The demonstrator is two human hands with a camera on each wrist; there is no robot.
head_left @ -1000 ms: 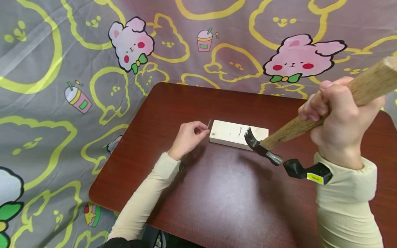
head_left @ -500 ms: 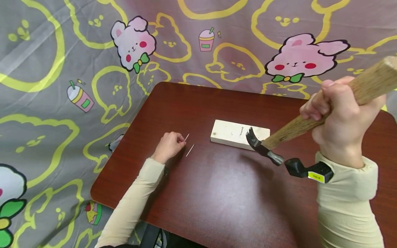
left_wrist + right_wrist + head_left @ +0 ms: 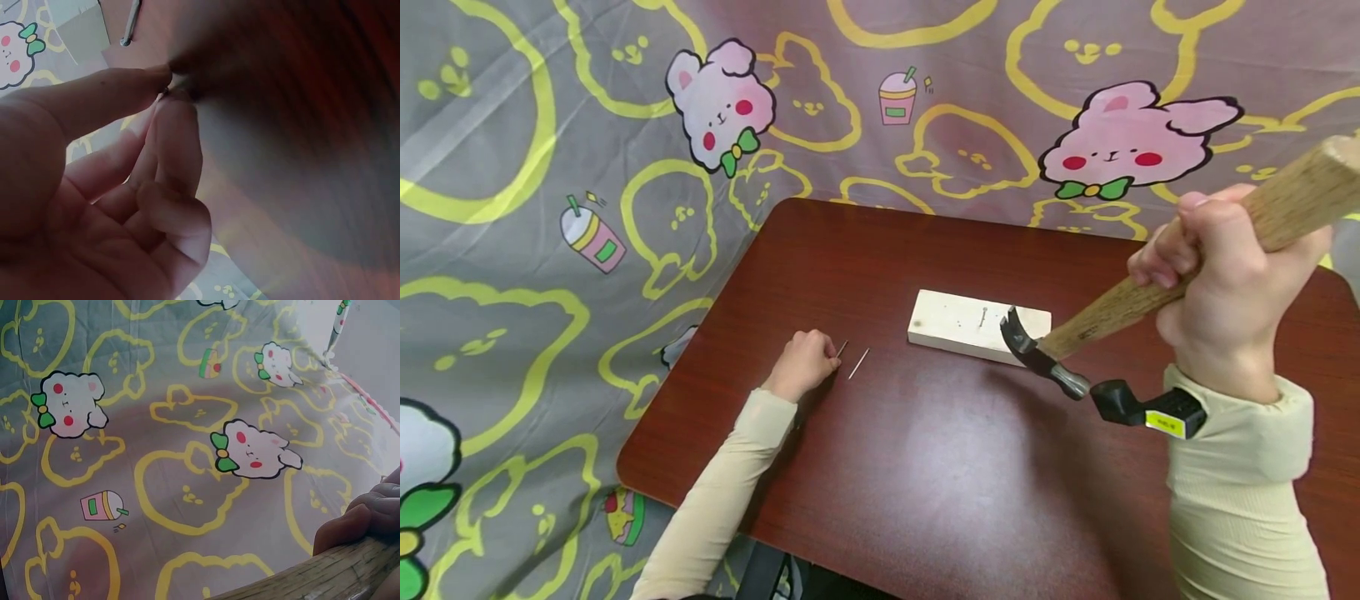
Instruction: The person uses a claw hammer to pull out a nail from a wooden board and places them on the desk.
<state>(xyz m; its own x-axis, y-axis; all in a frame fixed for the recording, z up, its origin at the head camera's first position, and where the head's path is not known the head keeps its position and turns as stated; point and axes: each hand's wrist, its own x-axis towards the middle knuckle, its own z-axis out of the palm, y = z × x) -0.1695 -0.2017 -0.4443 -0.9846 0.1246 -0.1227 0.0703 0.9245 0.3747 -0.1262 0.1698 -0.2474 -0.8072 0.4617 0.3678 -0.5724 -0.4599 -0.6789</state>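
My left hand (image 3: 805, 365) rests low over the left part of the table, a thin nail (image 3: 842, 348) between its thumb and fingertips. In the left wrist view the thumb and index finger (image 3: 178, 137) meet on a small dark end. A second nail (image 3: 859, 363) lies on the table just right of that hand. Raised at the right, my right hand (image 3: 1232, 283) grips the wooden handle of a claw hammer (image 3: 1108, 321). The hammer's black head hangs in front of the right end of a pale wooden block (image 3: 943, 315). Small dark marks show on the block's top.
The dark red-brown table (image 3: 940, 467) has rounded corners. A patterned cloth (image 3: 850, 100) hangs behind it and along its left side. A black camera (image 3: 1150, 410) sits on the right wrist.
My left hand has moved from beside the block leftward and nearer, its nail now close to the table. The second nail has come into view. The right hand and hammer have barely shifted.
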